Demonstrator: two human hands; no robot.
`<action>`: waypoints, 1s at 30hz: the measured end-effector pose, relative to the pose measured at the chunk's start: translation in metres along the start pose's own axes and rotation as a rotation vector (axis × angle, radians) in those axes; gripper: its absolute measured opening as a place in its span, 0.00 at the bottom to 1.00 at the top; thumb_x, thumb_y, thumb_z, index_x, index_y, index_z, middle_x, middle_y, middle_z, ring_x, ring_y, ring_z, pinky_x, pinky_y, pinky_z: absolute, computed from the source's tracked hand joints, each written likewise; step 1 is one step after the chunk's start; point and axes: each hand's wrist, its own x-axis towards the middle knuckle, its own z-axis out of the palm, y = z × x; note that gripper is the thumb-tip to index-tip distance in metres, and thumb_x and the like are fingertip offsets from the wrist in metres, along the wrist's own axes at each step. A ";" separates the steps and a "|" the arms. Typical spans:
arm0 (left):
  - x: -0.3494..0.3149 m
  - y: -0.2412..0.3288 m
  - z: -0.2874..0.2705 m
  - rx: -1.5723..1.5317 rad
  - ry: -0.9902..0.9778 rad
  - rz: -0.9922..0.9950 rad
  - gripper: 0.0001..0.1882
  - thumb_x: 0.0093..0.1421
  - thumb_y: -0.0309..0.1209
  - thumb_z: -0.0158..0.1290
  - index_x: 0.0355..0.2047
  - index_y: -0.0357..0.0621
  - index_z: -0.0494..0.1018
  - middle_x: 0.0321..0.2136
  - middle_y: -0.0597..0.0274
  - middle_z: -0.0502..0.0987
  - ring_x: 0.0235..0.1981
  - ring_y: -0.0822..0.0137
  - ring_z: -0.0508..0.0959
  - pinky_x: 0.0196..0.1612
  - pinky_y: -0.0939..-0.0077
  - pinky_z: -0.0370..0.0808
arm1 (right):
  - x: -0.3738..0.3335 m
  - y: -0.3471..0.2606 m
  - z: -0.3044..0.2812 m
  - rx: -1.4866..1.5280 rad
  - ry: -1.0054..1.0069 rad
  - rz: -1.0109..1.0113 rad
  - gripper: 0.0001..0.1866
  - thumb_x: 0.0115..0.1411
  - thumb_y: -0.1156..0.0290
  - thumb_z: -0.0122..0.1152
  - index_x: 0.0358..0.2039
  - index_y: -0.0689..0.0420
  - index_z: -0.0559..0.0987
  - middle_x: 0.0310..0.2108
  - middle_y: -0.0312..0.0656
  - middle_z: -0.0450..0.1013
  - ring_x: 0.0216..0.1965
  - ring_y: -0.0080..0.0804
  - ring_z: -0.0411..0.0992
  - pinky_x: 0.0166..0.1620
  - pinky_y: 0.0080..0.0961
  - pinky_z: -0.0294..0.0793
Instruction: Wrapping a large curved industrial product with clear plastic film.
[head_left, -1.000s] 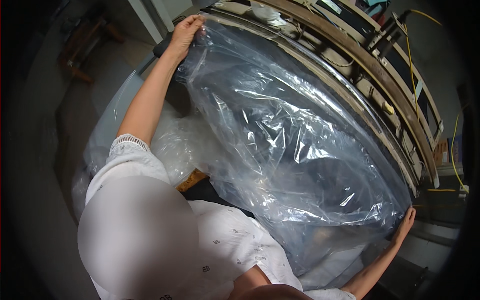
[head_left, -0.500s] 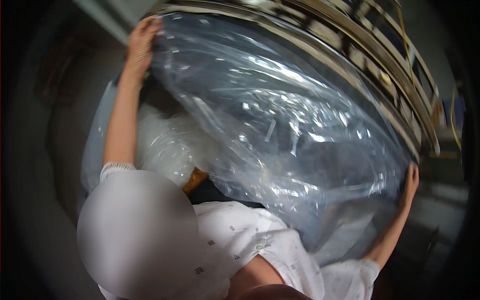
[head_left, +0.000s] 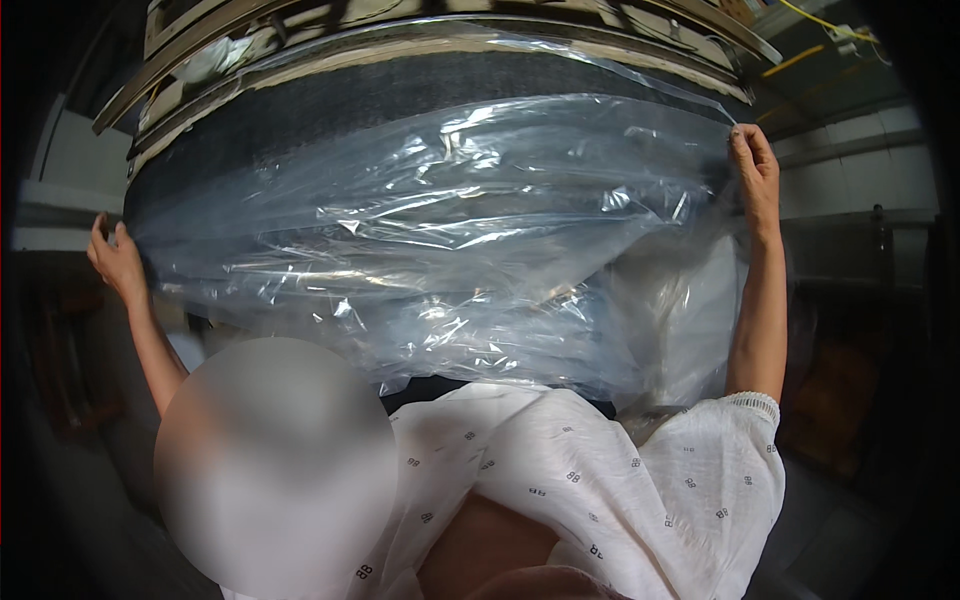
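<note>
A large sheet of clear plastic film (head_left: 440,215) lies in wrinkles over a long dark fabric-covered piece (head_left: 330,95). My right hand (head_left: 757,170) pinches the film's edge at the far right corner. Past the film's left end is my left hand (head_left: 118,262), its thumb and fingers apart and nothing seen between them. The film's near part hangs in folds close to my body. On the right, cloudy whitish plastic (head_left: 690,310) hangs beneath my right forearm.
A wooden frame (head_left: 690,25) runs along the far side of the dark piece. Crumpled clear plastic (head_left: 212,60) rests on its left part. A yellow cord (head_left: 815,20) hangs at the upper right. A pale wall (head_left: 850,150) stands to the right.
The view has turned, and the dark piece now lies nearly level across it. My left hand has come off the film and nearer; my right hand has gone farther out with its edge.
</note>
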 end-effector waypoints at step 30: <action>-0.099 0.152 -0.178 -0.625 -0.795 -0.160 0.09 0.60 0.29 0.43 0.29 0.36 0.69 0.24 0.64 0.70 0.28 0.75 0.69 0.34 0.80 0.67 | -0.024 0.038 -0.039 -0.500 0.175 -0.180 0.09 0.61 0.66 0.48 0.30 0.59 0.70 0.18 0.41 0.61 0.21 0.21 0.57 0.25 0.18 0.60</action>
